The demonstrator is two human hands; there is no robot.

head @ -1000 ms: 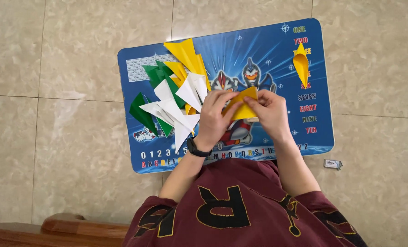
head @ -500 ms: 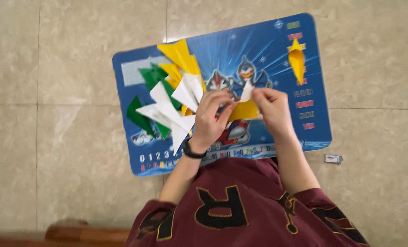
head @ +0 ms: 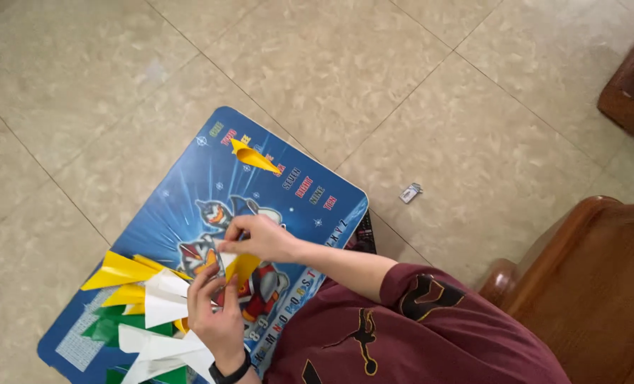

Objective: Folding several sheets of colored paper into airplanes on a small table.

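Nearest the camera, a maroon shirt with dark print, filling the lower middle of the view. Just above it, a left hand with a black wristband, fingers curled up around the lower edge of a yellow paper piece. From the right, a right hand reaching across, fingers pinched on the upper edge of the same yellow paper piece. Held between both hands, just above the blue printed surface, over the cartoon figures at its middle. To the left of the left hand, a pile of folded paper shapes in yellow, white and green, lying on the lower left corner of the surface and overlapping one another. Farther up the surface, well apart from the hands, a single folded yellow paper plane near the top edge. Beyond the surface's right edge, a small silver object on the beige tiled floor; too small to tell what. At right, brown wooden furniture.
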